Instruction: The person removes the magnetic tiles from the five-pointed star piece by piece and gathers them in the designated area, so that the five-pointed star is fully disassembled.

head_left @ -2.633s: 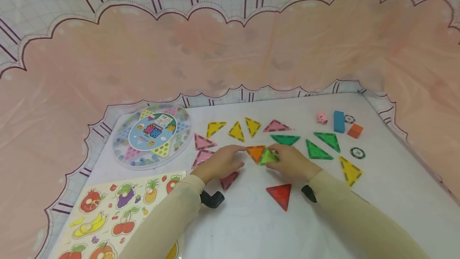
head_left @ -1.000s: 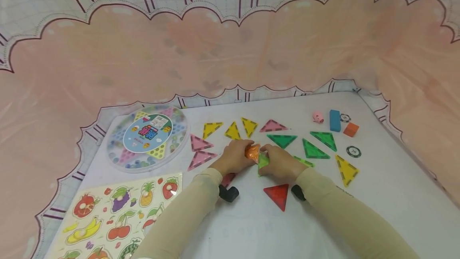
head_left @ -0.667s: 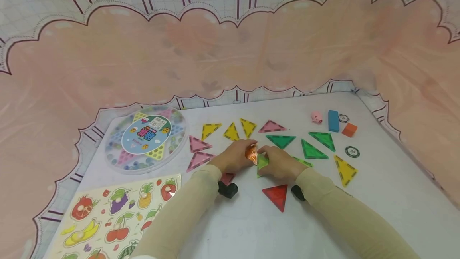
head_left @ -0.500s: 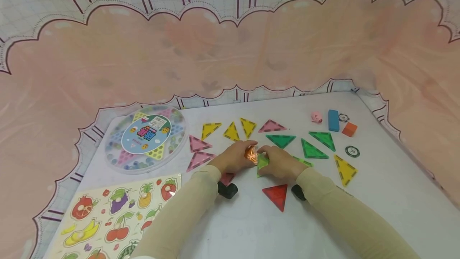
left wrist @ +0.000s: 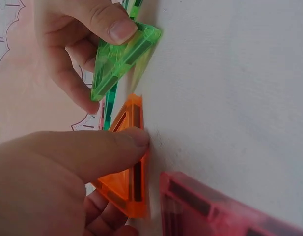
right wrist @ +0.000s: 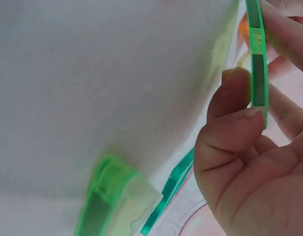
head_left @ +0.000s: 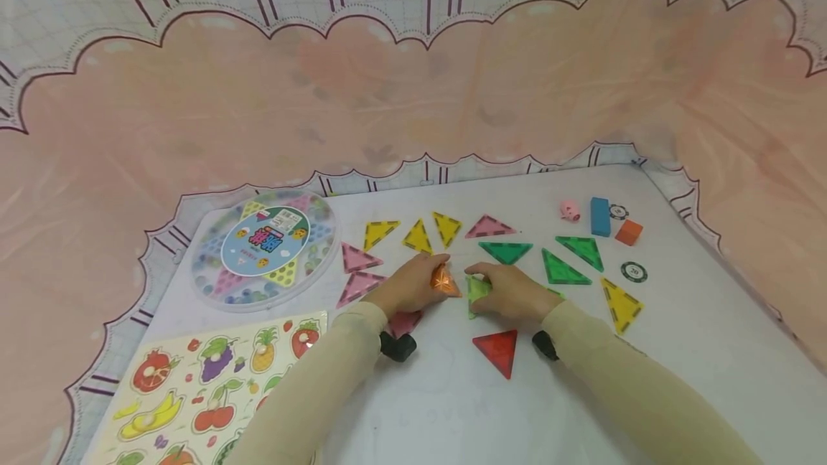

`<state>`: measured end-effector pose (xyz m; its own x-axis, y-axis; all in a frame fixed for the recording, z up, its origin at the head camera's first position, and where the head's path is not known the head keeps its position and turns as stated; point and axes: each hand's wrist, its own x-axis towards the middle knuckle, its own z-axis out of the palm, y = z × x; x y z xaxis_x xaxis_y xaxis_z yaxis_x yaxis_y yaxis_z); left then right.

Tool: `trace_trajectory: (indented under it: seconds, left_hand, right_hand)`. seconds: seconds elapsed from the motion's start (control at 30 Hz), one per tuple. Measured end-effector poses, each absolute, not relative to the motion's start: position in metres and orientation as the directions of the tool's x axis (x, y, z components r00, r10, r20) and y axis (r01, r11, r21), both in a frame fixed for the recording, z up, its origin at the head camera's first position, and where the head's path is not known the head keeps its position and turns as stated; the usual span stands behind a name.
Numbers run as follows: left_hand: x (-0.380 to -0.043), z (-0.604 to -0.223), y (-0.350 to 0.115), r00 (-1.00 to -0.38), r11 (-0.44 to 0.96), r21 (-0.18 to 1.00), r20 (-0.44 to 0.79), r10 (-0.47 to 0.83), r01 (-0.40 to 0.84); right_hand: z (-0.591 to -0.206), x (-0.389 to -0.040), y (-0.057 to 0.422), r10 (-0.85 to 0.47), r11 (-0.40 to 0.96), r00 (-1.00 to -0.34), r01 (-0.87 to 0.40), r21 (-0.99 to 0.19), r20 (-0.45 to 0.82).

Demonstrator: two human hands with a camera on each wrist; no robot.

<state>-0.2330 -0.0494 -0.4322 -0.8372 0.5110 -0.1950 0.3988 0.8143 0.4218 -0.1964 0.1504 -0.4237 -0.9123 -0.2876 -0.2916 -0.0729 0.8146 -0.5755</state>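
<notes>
My left hand (head_left: 408, 284) pinches an orange triangular magnetic tile (head_left: 445, 283), thumb along its edge in the left wrist view. A light green triangular magnetic tile (head_left: 477, 293) is tilted up in my right hand (head_left: 517, 294), between thumb and fingers. A narrow gap separates the two tiles. Partly hidden by the right hand is a second light green tile (right wrist: 99, 204). In front of the hands lies a red triangular tile (head_left: 497, 351). Close beside the left wrist is a dark pink tile (left wrist: 190, 204), partly covered in the head view.
Behind the hands lie yellow (head_left: 418, 237), pink (head_left: 489, 226) and green (head_left: 505, 252) triangular tiles. A round game box (head_left: 265, 250) and a fruit puzzle board (head_left: 187, 393) are at left. On the right are a blue block (head_left: 600, 217), an orange block (head_left: 629, 233), a pig figure (head_left: 570, 210) and chips (head_left: 634, 273).
My hands have drawn slightly apart: the orange tile has shifted left, the light green one a little right. Earlier, both tiles were edge to edge between the hands.
</notes>
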Motion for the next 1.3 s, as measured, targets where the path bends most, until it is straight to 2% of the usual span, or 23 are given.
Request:
trace_trajectory:
  seconds: [0.2,0.37,0.6,0.8,1.0,1.13,1.3]
  left_hand:
    - [-0.228,-0.429,-0.057,-0.872,0.834,0.445,-0.200,0.448,0.326]
    - [-0.226,-0.426,-0.065,-0.874,0.831,0.452,-0.194,0.446,0.324]
    - [-0.224,-0.422,-0.076,-0.882,0.851,0.440,-0.227,0.413,0.286]
    - [-0.224,-0.420,-0.084,-0.876,0.844,0.481,-0.271,0.398,0.235]
    - [-0.222,-0.421,-0.093,-0.874,0.804,0.537,-0.227,0.429,0.255]
    - [-0.221,-0.423,-0.098,-0.890,0.758,0.606,-0.176,0.421,0.239]
    - [-0.220,-0.425,-0.104,-0.894,0.734,0.647,-0.180,0.411,0.207]
  right_hand:
    - [-0.420,-0.193,0.155,-0.311,0.808,-0.913,-0.107,-0.579,-0.264]
    - [-0.418,-0.194,0.162,-0.339,0.795,-0.919,-0.165,-0.584,-0.201]
    - [-0.417,-0.196,0.174,-0.332,0.784,-0.922,-0.152,-0.602,-0.199]
    - [-0.416,-0.198,0.186,-0.344,0.758,-0.917,-0.145,-0.635,-0.202]
    - [-0.414,-0.199,0.193,-0.333,0.717,-0.919,-0.102,-0.690,-0.210]
    - [-0.413,-0.198,0.195,-0.324,0.725,-0.925,-0.109,-0.680,-0.197]
    - [-0.415,-0.200,0.192,-0.306,0.731,-0.934,-0.106,-0.674,-0.184]
